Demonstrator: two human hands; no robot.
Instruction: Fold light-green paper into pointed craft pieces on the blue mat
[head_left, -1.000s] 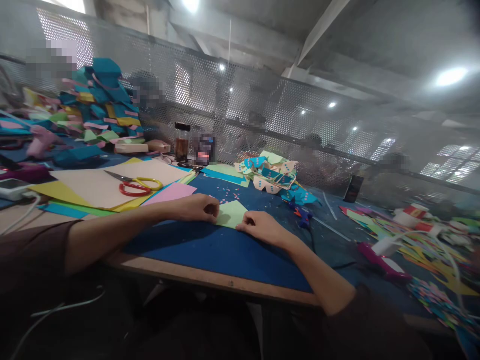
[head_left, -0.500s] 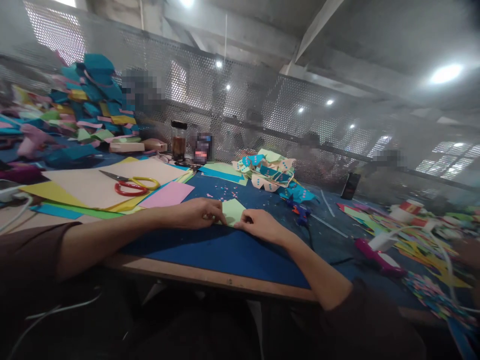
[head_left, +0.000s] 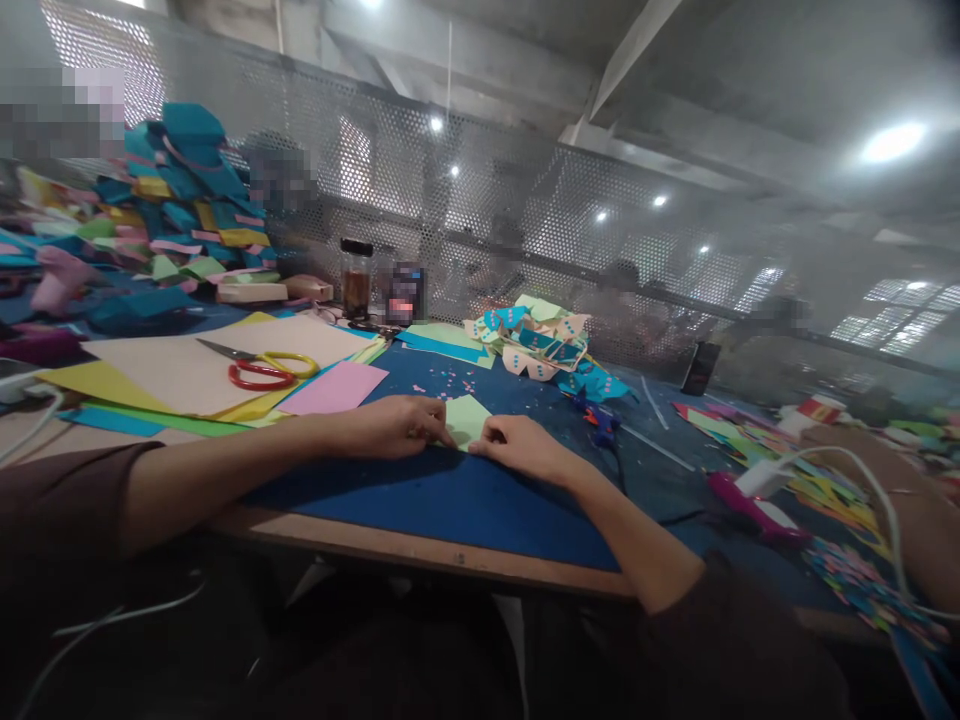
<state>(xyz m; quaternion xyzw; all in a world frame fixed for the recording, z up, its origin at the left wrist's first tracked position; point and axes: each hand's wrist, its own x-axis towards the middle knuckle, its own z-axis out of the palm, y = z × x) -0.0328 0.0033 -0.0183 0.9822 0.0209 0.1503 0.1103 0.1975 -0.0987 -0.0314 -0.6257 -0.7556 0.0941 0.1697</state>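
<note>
A small light green sheet of paper lies near the front of the blue tabletop, between my hands. My left hand has its fingers curled, with thumb and fingertips pinching the paper's near left edge. At the near right edge, my right hand grips the same paper between thumb and bent fingers. The paper's lower edge is partly hidden by my fingers. Left of my left hand are a pink sheet and scissors with red and yellow handles, resting on a large pale sheet.
Dotted paper pieces are heaped ahead, beside a blue glue gun. A lidded jar stands at the back. Blue paper shapes pile up at left. Right, a magenta power strip lies near another person's arm.
At the right, another person's arm has reached further into view over the paper strips. My hands stay almost still on the green paper.
</note>
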